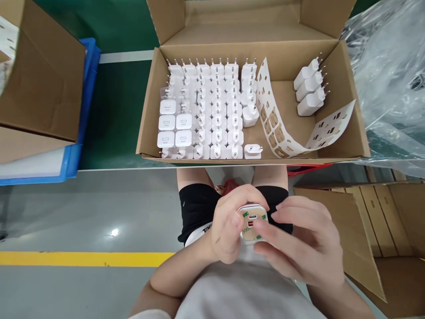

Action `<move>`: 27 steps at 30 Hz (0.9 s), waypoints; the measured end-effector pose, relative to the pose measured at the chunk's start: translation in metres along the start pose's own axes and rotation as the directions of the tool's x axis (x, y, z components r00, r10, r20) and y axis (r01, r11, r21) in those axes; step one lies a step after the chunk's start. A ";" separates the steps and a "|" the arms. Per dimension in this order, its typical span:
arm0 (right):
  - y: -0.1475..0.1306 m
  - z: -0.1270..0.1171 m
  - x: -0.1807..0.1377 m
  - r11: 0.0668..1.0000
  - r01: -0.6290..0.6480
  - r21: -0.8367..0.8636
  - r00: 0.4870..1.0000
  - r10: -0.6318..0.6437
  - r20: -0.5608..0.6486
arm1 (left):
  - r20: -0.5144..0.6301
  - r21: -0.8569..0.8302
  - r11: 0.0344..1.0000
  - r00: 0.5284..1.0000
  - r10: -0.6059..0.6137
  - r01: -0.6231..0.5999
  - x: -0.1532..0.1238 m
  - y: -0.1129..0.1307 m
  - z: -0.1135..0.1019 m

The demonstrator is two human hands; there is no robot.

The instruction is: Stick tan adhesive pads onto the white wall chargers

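Note:
My left hand (229, 226) is closed around a white charger (245, 206), whose port face points up toward me. A tan adhesive sticker (247, 232) with green print covers that face, with cutouts around the two ports. My right hand (305, 239) is beside the charger, its fingers apart, one fingertip touching the sticker's right side. Beyond my hands, an open cardboard box (348, 88) holds rows of white chargers (218, 110), most with their pins up. A curved white sticker sheet (292, 146) with punched-out shapes stands in the box beside them.
Three chargers (310, 88) stand apart at the box's right end. A brown carton (43, 75) rests on a blue tray (75, 159) at left. Clear plastic wrap (392, 79) lies at right, above an open carton (352, 235) lower down. The green bench (113, 115) ends before my lap.

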State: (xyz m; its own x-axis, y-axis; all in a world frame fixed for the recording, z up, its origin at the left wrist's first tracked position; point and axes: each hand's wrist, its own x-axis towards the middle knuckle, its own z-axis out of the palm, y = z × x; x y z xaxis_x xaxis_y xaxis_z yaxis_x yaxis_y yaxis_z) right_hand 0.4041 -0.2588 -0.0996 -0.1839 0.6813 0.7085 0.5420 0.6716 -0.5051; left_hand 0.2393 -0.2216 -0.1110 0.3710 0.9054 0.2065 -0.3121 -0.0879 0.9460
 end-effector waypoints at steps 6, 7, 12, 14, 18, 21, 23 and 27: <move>0.009 0.018 -0.011 0.929 -0.137 0.344 0.972 0.193 -0.133 | 0.076 -0.163 0.980 0.992 -0.104 0.115 -0.002 0.004 -0.004; 0.010 0.019 -0.012 0.913 -0.163 0.375 0.975 0.208 -0.083 | 0.091 -0.183 0.973 0.988 -0.127 0.142 -0.001 0.005 -0.005; 0.014 0.020 -0.006 0.880 -0.169 0.445 0.981 0.194 -0.012 | 0.138 -0.228 0.943 0.967 -0.216 0.243 0.003 0.010 -0.008; 0.014 0.019 -0.003 0.888 -0.168 0.427 0.982 0.190 -0.008 | 0.132 -0.221 0.949 0.971 -0.198 0.223 0.004 0.012 -0.008; 0.012 0.019 0.000 0.896 -0.170 0.411 0.982 0.191 -0.010 | 0.126 -0.222 0.943 0.966 -0.225 0.249 0.004 0.014 -0.007; 0.011 0.019 0.000 0.900 -0.165 0.404 0.982 0.187 -0.016 | 0.100 -0.234 0.941 0.969 -0.226 0.244 0.003 0.014 -0.005; 0.011 0.020 -0.001 0.906 -0.165 0.391 0.982 0.186 -0.016 | 0.096 -0.228 0.943 0.969 -0.227 0.243 0.002 0.013 -0.005; 0.011 0.020 -0.002 0.911 -0.164 0.379 0.982 0.186 -0.023 | 0.119 -0.235 0.935 0.963 -0.243 0.265 0.004 0.016 -0.006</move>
State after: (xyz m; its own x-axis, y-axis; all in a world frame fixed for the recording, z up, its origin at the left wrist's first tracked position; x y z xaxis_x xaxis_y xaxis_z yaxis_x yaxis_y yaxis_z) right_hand 0.3936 -0.2470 -0.1164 -0.0610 0.7877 0.6130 0.2126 0.6103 -0.7631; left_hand 0.2309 -0.2174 -0.0970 0.5373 0.8434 -0.0014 -0.3989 0.2556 0.8807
